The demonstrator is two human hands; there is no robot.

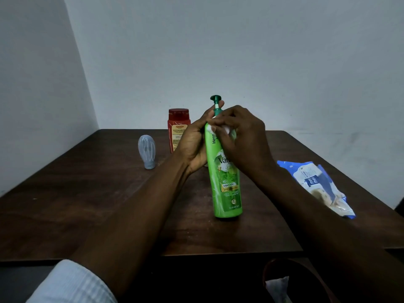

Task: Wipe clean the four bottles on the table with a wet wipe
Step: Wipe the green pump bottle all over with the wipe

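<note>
A tall green pump shampoo bottle [227, 182] stands near the middle of the dark wooden table [87, 204]. My left hand [194, 143] grips its upper body from the left, thumb up by the pump neck. My right hand [242, 136] presses a white wet wipe [226, 129] against the bottle's shoulder, with most of the wipe hidden under the fingers. A red bottle [177, 127] stands behind my left hand. Left of it, a small grey-blue bottle [147, 151] stands on its cap. A fourth bottle is not visible.
A blue and white wet-wipe pack [317, 186] lies on the table at the right. Below the table's near edge a dark bin [284, 278] holds a white crumpled piece. Grey walls meet in a corner behind the table.
</note>
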